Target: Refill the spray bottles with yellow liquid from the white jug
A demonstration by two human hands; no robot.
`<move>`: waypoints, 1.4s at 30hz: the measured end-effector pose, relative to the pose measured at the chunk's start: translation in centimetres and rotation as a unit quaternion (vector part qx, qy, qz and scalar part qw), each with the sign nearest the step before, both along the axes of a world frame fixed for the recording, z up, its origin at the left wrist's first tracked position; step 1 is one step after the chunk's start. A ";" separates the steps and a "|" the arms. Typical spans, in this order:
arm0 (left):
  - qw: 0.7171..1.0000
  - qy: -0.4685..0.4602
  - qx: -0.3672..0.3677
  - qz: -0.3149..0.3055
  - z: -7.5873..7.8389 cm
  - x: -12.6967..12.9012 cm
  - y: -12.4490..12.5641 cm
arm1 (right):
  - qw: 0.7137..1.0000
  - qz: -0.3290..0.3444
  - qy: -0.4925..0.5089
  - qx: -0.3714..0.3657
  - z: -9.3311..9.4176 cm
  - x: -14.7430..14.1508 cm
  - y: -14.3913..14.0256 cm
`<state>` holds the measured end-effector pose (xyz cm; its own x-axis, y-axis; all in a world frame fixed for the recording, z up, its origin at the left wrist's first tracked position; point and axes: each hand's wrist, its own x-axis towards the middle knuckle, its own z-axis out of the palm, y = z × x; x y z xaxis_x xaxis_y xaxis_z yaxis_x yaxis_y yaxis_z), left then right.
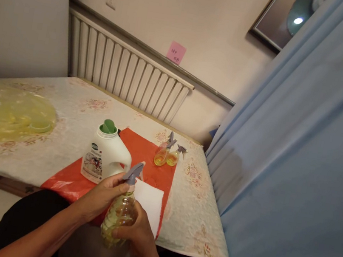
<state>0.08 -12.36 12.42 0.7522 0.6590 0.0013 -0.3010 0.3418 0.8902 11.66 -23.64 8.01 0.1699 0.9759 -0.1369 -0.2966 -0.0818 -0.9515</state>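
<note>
Right hand (135, 230) nearest camera, wrapped around lower body of spray bottle (120, 213), held upright over lap. Left hand (103, 195) grips bottle neck under grey trigger head (133, 173); head seated, yellowish liquid inside. At 12 o'clock: white cloth (149, 200) on red mat (148, 155). At 11: white detergent jug (106, 155), green cap on. At 1: two small spray bottles (167, 156), part-filled, heads fitted.

Head camera looks down, tilted, close over table (61, 129).
</note>
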 end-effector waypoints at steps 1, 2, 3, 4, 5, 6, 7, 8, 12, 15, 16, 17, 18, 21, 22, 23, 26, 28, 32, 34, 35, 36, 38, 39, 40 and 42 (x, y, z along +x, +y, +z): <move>1.000 0.008 -0.008 -0.001 0.0 0.0 0.0 | 1.000 0.000 0.001 -0.001 -0.2 0.0 0.0; 1.000 0.017 -0.017 0.001 0.0 -0.1 0.1 | 1.000 0.000 0.002 0.000 -0.3 0.1 0.0; 0.999 0.024 -0.024 0.004 0.0 -0.1 0.1 | 1.000 0.001 0.003 0.003 -0.5 0.1 0.0; 0.999 0.026 -0.030 0.009 0.1 -0.2 0.0 | 1.000 0.002 0.003 0.005 -0.5 0.1 0.0; 0.999 0.024 -0.034 0.011 0.1 -0.2 0.0 | 1.000 0.002 0.003 0.005 -0.6 0.1 0.0; 0.999 0.018 -0.038 0.012 0.2 -0.2 -0.1 | 1.000 0.002 0.003 0.004 -0.5 0.1 0.0; 0.999 0.010 -0.041 0.009 0.2 -0.2 -0.2 | 1.000 0.001 0.004 0.004 -0.4 0.1 0.0; 0.999 0.005 -0.044 0.006 0.2 -0.2 -0.2 | 1.000 0.000 0.004 0.004 -0.3 0.1 0.0; 0.999 0.005 -0.032 0.006 0.2 0.1 -0.3 | 1.000 -0.002 0.001 0.009 0.2 0.0 -0.1; 1.000 0.003 -0.021 0.012 -0.2 0.2 0.1 | 1.000 -0.007 -0.006 0.006 0.1 0.1 -0.2; 1.000 0.003 -0.023 0.011 -0.2 0.2 0.2 | 1.000 -0.007 -0.007 0.005 -0.1 0.1 -0.2; 1.000 0.004 -0.027 0.006 -0.2 0.2 0.3 | 1.000 -0.005 -0.006 0.005 -0.2 0.1 -0.2; 0.999 0.003 -0.033 -0.002 -0.1 0.1 0.3 | 1.000 -0.002 -0.002 0.007 -0.3 0.1 -0.2; 0.997 -0.018 -0.061 -0.037 0.4 -0.2 0.0 | 1.000 0.007 0.013 0.010 -0.6 0.1 -0.2; 0.996 -0.030 -0.071 -0.048 0.6 -0.3 -0.2 | 1.000 0.006 0.014 0.008 -0.6 0.1 -0.2; 0.995 -0.040 -0.077 -0.057 0.8 -0.3 -0.4 | 1.000 0.006 0.012 0.005 -0.6 0.1 -0.1; 0.995 -0.041 -0.075 -0.054 1.2 -0.2 -0.7 | 1.000 0.006 -0.003 0.004 -0.5 0.1 -0.1; 0.997 -0.023 -0.067 -0.040 1.3 -0.1 -0.7 | 1.000 0.005 -0.014 0.003 -0.6 0.1 -0.1; 0.994 -0.027 -0.072 -0.071 1.3 -0.2 -0.4 | 1.000 0.004 -0.021 -0.015 -0.8 0.1 -0.2; 0.993 -0.038 -0.083 -0.078 1.1 -0.3 -0.2 | 1.000 0.001 -0.016 -0.022 -0.9 0.2 -0.2; 0.993 -0.040 -0.087 -0.073 1.0 -0.4 -0.2 | 1.000 0.000 -0.014 -0.023 -0.9 0.2 -0.3; 0.993 -0.041 -0.089 -0.067 0.9 -0.4 -0.2 | 1.000 0.001 -0.013 -0.020 -0.8 0.2 -0.3; 0.994 -0.034 -0.083 -0.058 0.7 -0.3 -0.2 | 1.000 0.002 -0.014 -0.014 -0.7 0.2 -0.3; 0.995 -0.031 -0.073 -0.052 0.6 -0.3 -0.2 | 1.000 0.002 -0.016 -0.013 -0.7 0.2 -0.3; 0.997 -0.028 -0.061 -0.045 0.6 -0.2 -0.2 | 1.000 0.001 -0.018 -0.014 -0.7 0.2 -0.2; 0.999 -0.015 -0.041 -0.028 0.4 -0.1 -0.2 | 1.000 -0.005 -0.022 -0.018 -0.7 0.2 -0.2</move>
